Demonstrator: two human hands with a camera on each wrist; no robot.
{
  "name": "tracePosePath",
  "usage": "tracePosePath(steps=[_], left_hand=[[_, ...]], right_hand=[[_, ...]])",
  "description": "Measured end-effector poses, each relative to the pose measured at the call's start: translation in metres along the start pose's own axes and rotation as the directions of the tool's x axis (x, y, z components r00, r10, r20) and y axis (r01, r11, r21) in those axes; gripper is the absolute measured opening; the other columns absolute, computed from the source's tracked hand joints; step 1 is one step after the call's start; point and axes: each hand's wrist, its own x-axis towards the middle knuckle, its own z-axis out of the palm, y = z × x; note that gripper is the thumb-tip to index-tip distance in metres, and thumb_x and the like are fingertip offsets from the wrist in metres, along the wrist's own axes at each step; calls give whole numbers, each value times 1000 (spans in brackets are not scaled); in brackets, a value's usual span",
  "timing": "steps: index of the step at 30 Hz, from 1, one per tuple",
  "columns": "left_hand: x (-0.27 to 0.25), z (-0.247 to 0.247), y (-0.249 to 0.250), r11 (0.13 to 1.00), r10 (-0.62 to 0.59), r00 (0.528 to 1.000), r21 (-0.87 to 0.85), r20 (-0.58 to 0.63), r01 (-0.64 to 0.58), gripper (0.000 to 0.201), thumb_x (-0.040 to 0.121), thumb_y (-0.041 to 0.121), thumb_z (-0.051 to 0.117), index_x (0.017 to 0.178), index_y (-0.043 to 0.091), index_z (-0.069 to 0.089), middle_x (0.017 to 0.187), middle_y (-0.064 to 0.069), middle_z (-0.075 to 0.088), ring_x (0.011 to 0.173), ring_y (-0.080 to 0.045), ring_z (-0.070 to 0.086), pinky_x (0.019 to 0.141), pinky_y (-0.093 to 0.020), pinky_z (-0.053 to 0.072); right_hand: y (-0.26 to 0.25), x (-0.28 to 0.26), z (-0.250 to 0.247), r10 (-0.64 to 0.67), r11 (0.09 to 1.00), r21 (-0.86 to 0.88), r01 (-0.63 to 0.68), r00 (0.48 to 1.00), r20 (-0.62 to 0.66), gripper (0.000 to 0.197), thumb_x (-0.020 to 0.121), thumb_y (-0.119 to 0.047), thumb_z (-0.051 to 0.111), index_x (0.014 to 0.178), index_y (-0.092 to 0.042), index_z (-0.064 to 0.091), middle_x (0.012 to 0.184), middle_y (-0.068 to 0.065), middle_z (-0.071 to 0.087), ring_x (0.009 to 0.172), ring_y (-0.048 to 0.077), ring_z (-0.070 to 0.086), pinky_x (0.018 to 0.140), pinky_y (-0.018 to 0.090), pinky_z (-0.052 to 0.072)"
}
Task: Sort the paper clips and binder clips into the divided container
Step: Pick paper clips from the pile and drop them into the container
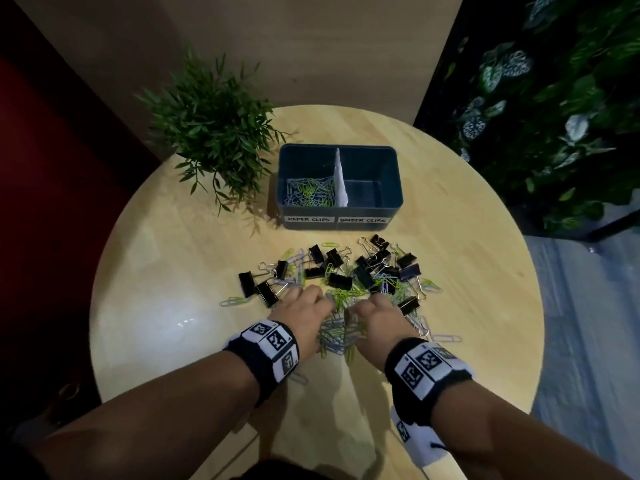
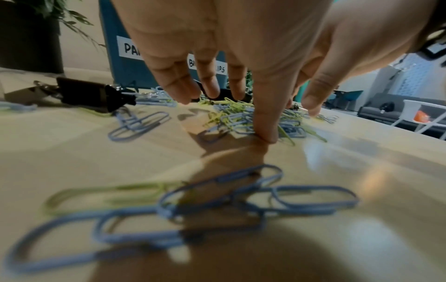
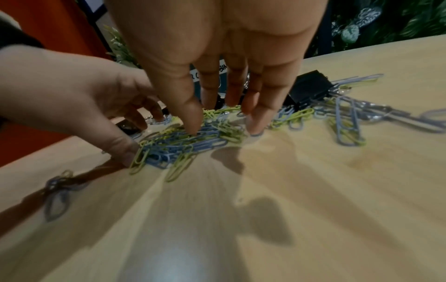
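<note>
A heap of blue and green paper clips lies near the table's front, between my two hands. My left hand stands on its left, fingers pointing down and thumb pressed on the table against the heap. My right hand is on its right, straight fingertips on the clips. Neither hand holds anything. Black binder clips mixed with more paper clips are scattered just beyond. The blue divided container stands behind them, with paper clips in its left compartment labelled PAPER CLIPS. Its right compartment, labelled BINDER CLIPS, looks bare.
The round wooden table carries a potted green plant at the back left, beside the container. Stray paper clips lie under my left wrist. One binder clip sits close to my right fingers. A dark foliage wall is at the right.
</note>
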Motion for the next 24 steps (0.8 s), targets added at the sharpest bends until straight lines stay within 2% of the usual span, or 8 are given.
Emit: tracePosePath(steps=[3, 5, 9, 11, 14, 16, 19, 24], left_hand=[[4, 0, 0, 998, -50, 999, -34, 17, 50, 81, 73, 26, 74, 141, 28, 28, 143, 0, 29, 128, -28, 30, 107, -44, 36], [6, -1, -1, 998, -58, 997, -21, 48, 59, 78, 75, 29, 73, 141, 26, 32, 141, 0, 34, 127, -28, 32, 107, -44, 37], [7, -1, -5, 997, -55, 998, -51, 43, 58, 56, 82, 25, 66, 134, 23, 46, 133, -2, 42, 122, -28, 39, 105, -40, 38], [6, 0, -6, 998, -46, 998, -48, 36, 48, 45, 82, 26, 66, 125, 21, 54, 129, -2, 43, 119, -27, 41, 103, -39, 39], [5, 2, -6, 999, -34, 999, -35, 2, 35, 32, 81, 24, 64, 112, 17, 59, 126, -3, 44, 115, -25, 40, 99, -35, 40], [4, 2, -4, 998, -21, 999, -60, -43, 18, 41, 79, 22, 66, 119, 18, 53, 130, -1, 42, 118, -25, 38, 101, -33, 38], [4, -1, 1, 999, 19, 999, -35, -37, -20, 62, 80, 23, 66, 136, 19, 39, 140, 1, 37, 123, -25, 37, 104, -30, 30], [6, -2, 0, 999, 34, 997, 25, 63, -35, 42, 89, 20, 56, 130, 16, 50, 133, -5, 43, 119, -28, 41, 97, -31, 33]], right_hand=[[-7, 6, 3, -38, 996, -79, 41, 998, 43, 48, 88, -20, 60, 133, -21, 45, 127, 4, 42, 122, 27, 40, 101, 37, 42], [-12, 8, 0, -42, 994, -99, 53, 994, 103, 52, 85, -25, 64, 133, -20, 44, 128, 4, 41, 123, 25, 39, 102, 36, 41], [-13, 5, -6, 5, 994, -106, 8, 993, 119, 92, 66, -52, 75, 141, -25, 29, 136, 2, 31, 127, 27, 32, 105, 41, 38], [-15, 2, -1, -2, 989, -143, 24, 988, 153, 93, 67, -49, 76, 142, -28, 26, 139, 1, 27, 128, 30, 30, 105, 43, 39], [-18, 2, 4, -57, 986, -145, 79, 987, 150, 67, 80, -30, 69, 137, -23, 36, 136, 4, 31, 124, 32, 35, 102, 40, 42], [-19, 3, 3, -59, 992, -106, 71, 992, 114, 53, 85, -20, 61, 134, -18, 41, 133, 4, 34, 122, 30, 38, 101, 37, 41], [-19, 6, 3, -55, 995, -77, 61, 995, 82, 65, 82, -20, 63, 139, -15, 33, 138, 5, 33, 124, 30, 37, 105, 37, 36], [-16, 12, -1, 41, 990, -139, -30, 997, 73, 82, 76, -34, 68, 144, -16, 25, 145, 3, 25, 128, 36, 31, 106, 40, 35]])
